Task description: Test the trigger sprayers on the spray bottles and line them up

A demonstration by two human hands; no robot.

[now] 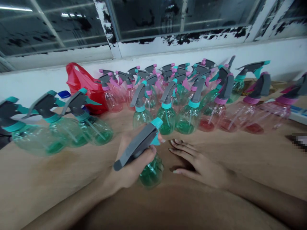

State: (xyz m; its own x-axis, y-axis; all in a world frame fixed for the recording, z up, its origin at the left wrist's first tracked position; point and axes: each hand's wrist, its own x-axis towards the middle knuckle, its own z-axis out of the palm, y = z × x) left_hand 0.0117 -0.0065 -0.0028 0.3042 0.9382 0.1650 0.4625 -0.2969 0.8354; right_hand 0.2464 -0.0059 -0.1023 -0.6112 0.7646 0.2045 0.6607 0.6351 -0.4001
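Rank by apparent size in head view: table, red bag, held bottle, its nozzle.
1. Table
2. Held bottle and red bag, unranked: the bottle is nearer the camera, and both are partly hidden
3. Nozzle

The bag is showing thin, crinkled plastic with a soft sheen. In front of it, the held bottle is looking like smooth, clear plastic, catching glossy highlights; its sprayer is showing opaque plastic, the grey nearly matt. The other bottles, on both sides of the bag, are gleaming likewise. Under the bag, the tabletop is looking wood-like and dull. Behind the bag, the wall is appearing painted and matt; above it, the panes are reflecting like glass, edged with ragged white coating.
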